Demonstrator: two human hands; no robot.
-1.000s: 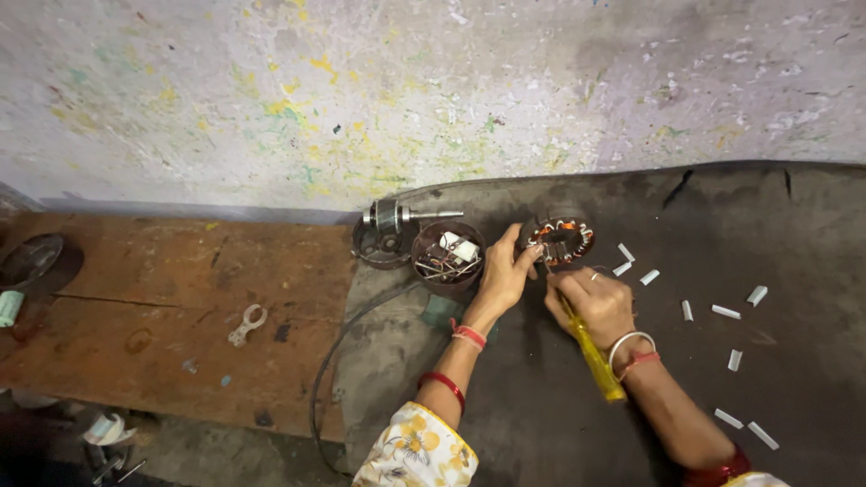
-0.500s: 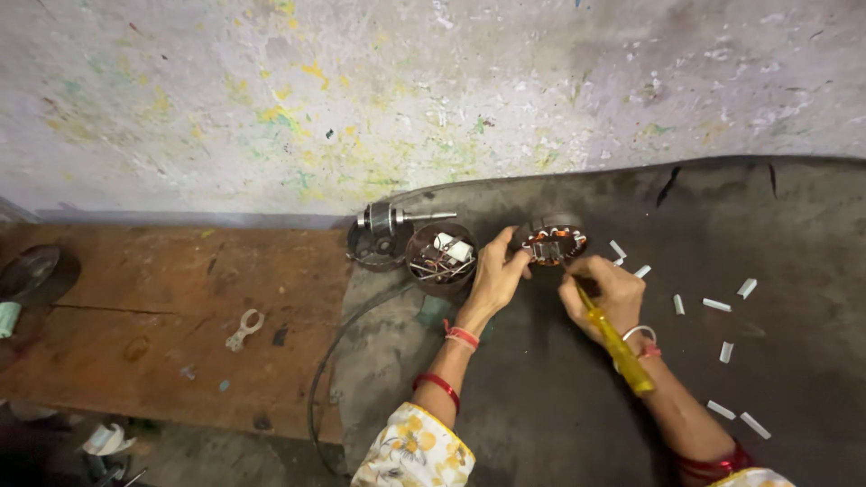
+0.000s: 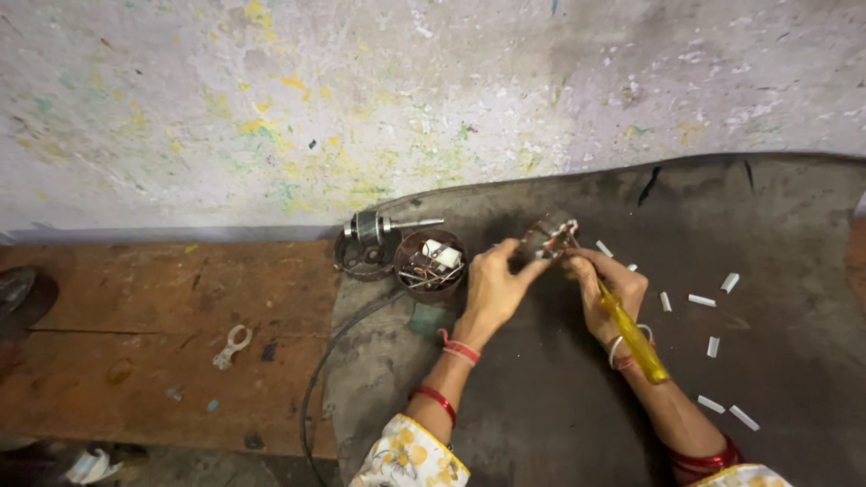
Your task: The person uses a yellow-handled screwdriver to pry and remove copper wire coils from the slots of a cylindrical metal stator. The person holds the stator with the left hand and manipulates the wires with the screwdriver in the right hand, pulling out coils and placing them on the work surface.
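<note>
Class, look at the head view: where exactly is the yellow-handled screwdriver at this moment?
The yellow-handled screwdriver is right of centre, gripped in the right hand over the dark mat, its handle slanting down towards the wrist.

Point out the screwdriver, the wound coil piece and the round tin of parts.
screwdriver (image 3: pixel 634 336), head view, on the yellow handle.
coil piece (image 3: pixel 550 236), head view, on its top windings between the hands.
round tin (image 3: pixel 431 263), head view, on its rim.
</note>
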